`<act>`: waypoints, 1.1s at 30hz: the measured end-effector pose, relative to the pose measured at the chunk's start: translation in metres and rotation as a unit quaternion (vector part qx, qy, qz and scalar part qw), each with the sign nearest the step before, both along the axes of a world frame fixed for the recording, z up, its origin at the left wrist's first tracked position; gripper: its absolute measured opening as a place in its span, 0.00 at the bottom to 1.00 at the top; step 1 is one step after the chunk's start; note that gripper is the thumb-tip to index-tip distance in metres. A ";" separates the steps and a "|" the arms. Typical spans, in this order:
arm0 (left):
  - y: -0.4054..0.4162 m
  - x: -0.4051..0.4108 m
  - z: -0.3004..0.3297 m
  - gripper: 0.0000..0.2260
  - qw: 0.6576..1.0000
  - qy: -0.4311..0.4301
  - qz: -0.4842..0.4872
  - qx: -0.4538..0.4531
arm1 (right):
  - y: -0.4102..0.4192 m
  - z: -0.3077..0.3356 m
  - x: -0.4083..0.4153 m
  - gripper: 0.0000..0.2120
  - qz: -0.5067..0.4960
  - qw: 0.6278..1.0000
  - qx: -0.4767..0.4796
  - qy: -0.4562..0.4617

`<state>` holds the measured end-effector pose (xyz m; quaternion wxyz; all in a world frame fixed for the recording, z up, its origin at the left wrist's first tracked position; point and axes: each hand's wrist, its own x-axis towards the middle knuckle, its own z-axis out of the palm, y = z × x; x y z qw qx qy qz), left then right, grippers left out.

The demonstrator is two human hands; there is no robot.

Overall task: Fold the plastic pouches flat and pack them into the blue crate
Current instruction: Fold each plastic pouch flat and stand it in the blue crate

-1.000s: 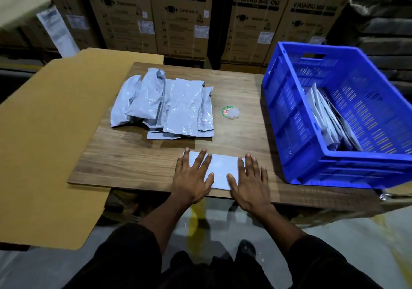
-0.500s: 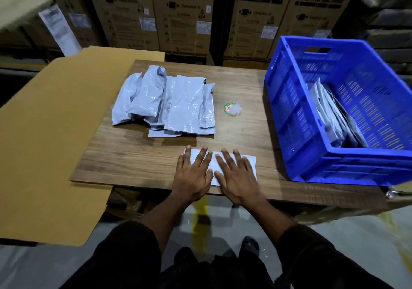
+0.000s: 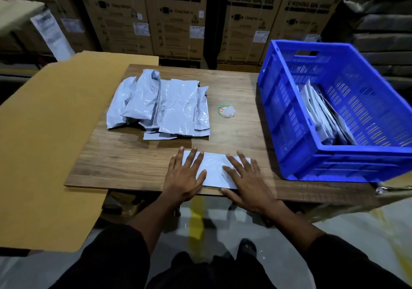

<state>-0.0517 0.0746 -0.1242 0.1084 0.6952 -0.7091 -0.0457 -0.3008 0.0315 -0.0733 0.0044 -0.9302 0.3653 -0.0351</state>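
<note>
At the lower centre of the frame a folded pouch [image 3: 214, 171], pale grey-blue, lies flat on the wooden board [image 3: 133, 161], close to its near edge. The left hand [image 3: 184, 177] lies on the pouch's left end with its fingers straight and spread wide, palm down. The right hand [image 3: 246, 184] presses the pouch's right end the same way, fingers straight and fanned, the thumb along the pouch's near edge. A bare strip of pouch shows between the two hands. Above them, in the middle of the frame, a loose pile of unfolded pouches [image 3: 160, 106] rests on the board, several overlapping, the leftmost ones puffed up. Just right of the pile sits a small round sticker [image 3: 223, 111] with a crumpled bit of clear plastic [image 3: 229, 112] on it. At the right of the frame stands the blue crate [image 3: 296, 132], and inside it a row of folded pouches [image 3: 321, 115] stands on edge, leaning together. A tan cardboard sheet [image 3: 44, 144] fills the left of the frame beside the board. Stacked washing machine cartons [image 3: 178, 17] line the top.
</note>
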 end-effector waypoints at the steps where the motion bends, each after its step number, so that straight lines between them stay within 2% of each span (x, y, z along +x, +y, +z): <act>1: -0.001 0.001 0.003 0.31 1.000 0.001 -0.008 0.007 | -0.001 0.000 0.004 0.28 0.025 1.000 -0.011 -0.008; 5: -0.003 0.003 0.014 0.46 0.998 0.010 -0.007 0.055 | -0.003 -0.006 0.011 0.17 0.062 0.997 -0.027 -0.036; 7: 0.000 0.002 0.019 0.49 0.998 0.009 -0.018 0.055 | -0.005 -0.007 0.012 0.14 0.081 0.995 -0.034 -0.048; 11: 0.006 0.005 0.011 0.39 0.986 -0.109 -0.118 -0.038 | -0.009 0.003 0.022 0.13 0.044 0.994 -0.012 -0.094; 13: 0.003 0.003 0.013 0.32 0.982 -0.132 -0.121 -0.066 | -0.007 0.010 0.025 0.13 0.007 0.992 -0.005 -0.123; 15: -0.002 0.002 0.018 0.28 0.983 -0.132 -0.115 -0.048 | -0.006 0.015 0.025 0.15 0.002 0.991 -0.004 -0.130; 17: -0.004 0.002 0.021 0.27 0.985 -0.126 -0.114 -0.028 | -0.009 0.011 0.022 0.20 0.015 0.996 -0.015 -0.085; 18: -0.004 0.002 0.023 0.27 0.986 -0.120 -0.112 -0.025 | -0.011 0.011 0.021 0.26 0.006 0.999 -0.003 -0.035; 20: -0.003 0.002 0.024 0.26 0.988 -0.100 -0.108 -0.036 | -0.015 0.010 0.019 0.39 -0.029 0.997 0.050 0.059; 22: -0.002 0.002 0.024 0.27 0.990 -0.085 -0.105 -0.050 | -0.019 0.012 0.021 0.43 -0.045 0.988 0.097 0.111; 30: -0.001 0.000 0.022 0.31 0.990 -0.083 -0.097 -0.056 | -0.024 0.012 0.029 0.28 0.008 0.986 0.016 0.169; 33: -0.001 0.001 0.021 0.31 0.987 -0.111 -0.097 -0.065 | -0.022 0.011 0.031 0.26 0.014 0.989 -0.013 0.146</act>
